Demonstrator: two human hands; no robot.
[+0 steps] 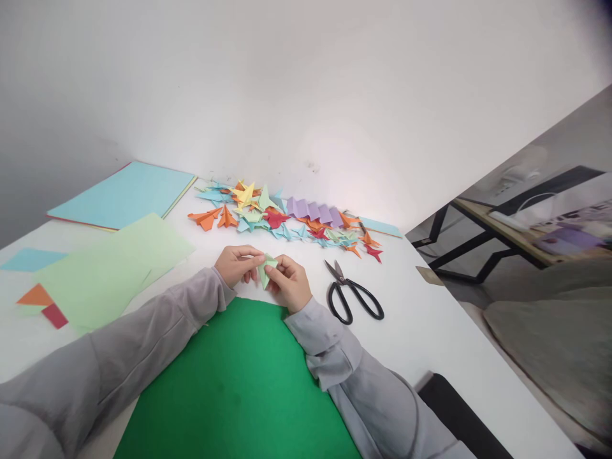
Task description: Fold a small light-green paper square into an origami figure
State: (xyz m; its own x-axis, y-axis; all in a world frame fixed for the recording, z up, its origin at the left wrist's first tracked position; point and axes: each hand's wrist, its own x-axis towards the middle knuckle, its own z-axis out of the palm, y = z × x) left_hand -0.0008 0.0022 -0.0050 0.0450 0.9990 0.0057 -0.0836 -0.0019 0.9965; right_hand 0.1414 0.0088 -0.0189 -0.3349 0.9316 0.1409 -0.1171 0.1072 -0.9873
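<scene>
In my remote view I see one small folded piece of pale green paper [263,278]. The left hand [239,264] pinches it at its upper left side, and the right hand [289,280] holds its right side, with the thumb lying on the front. The piece has layers and visible creases; it is wider in the upper part and becomes narrow to a point at the lower end, which is directed toward the wearer. The fingers cover some of its edges, so I cannot tell the full shape. It is located just beyond the far edge of the large, smooth, dark green sheet [234,382], and nearer to the wearer than the colourful group of folded paper figures [276,218].
</scene>
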